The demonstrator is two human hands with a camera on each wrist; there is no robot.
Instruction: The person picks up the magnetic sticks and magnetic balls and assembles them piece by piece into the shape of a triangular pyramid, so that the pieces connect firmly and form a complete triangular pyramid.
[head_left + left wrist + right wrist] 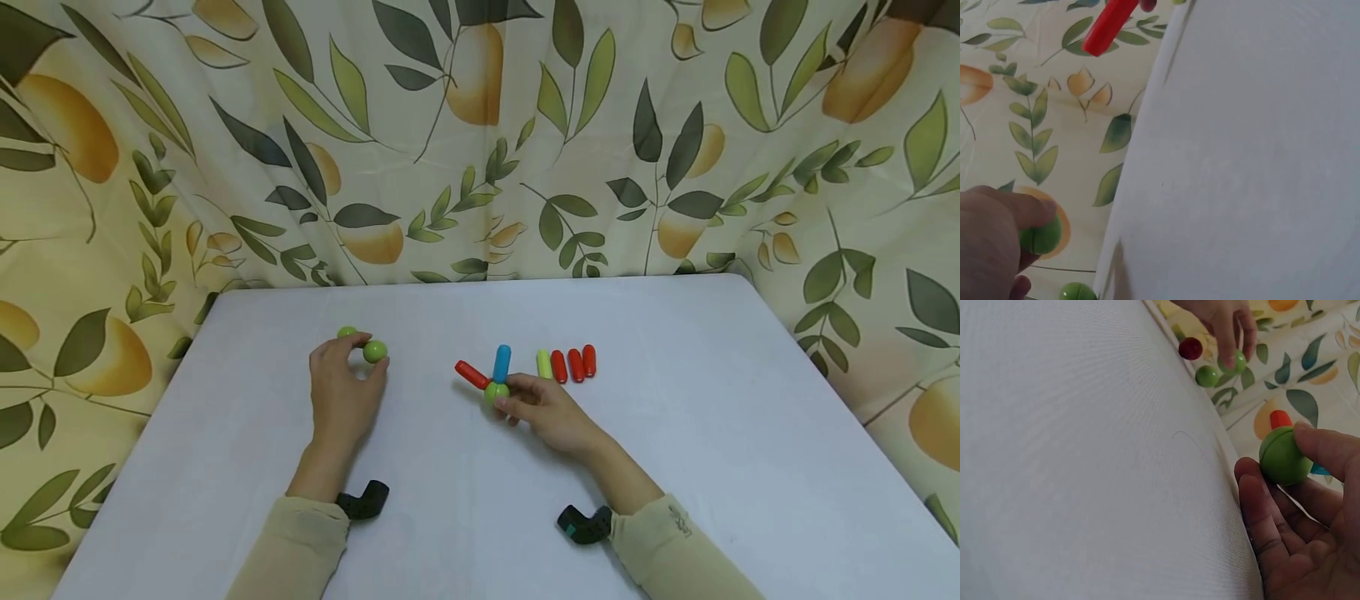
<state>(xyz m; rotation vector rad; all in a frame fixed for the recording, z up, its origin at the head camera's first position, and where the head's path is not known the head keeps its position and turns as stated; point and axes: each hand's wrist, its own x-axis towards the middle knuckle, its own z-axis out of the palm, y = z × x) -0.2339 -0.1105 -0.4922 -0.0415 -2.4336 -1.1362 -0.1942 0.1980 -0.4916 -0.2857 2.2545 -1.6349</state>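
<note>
Left of the tabletop's (420, 517) middle, nearer its far edge than its near one, the left hand (347, 387) pinches a green ball (375, 352) between thumb and forefinger, the two parted only by the ball's width. From the right wrist view, that ball appears raised off the tabletop. Just past this hand, toward the far left corner, sits a second ball (347, 332), partly hidden; a dark red round thing (1190, 348) shows near it.

Close to the tabletop's middle, the right hand (551, 408) holds the hub (492, 390), another green ball, its thumb on the near side and fingers behind. A red stick (471, 374) juts from the hub toward the left edge, slanting farward; a blue stick (502, 364) points nearly straight at the far edge.

What counts most, I judge, is this: the green ball lies left of the red stick's free end and slightly farther off, well apart from it, while that stick's long axis aims a little beyond the ball.

Nearer the right hand, just past its knuckles, a green stick (543, 364) and three red sticks (575, 365) lie side by side, pointing roughly at the far edge.
</note>
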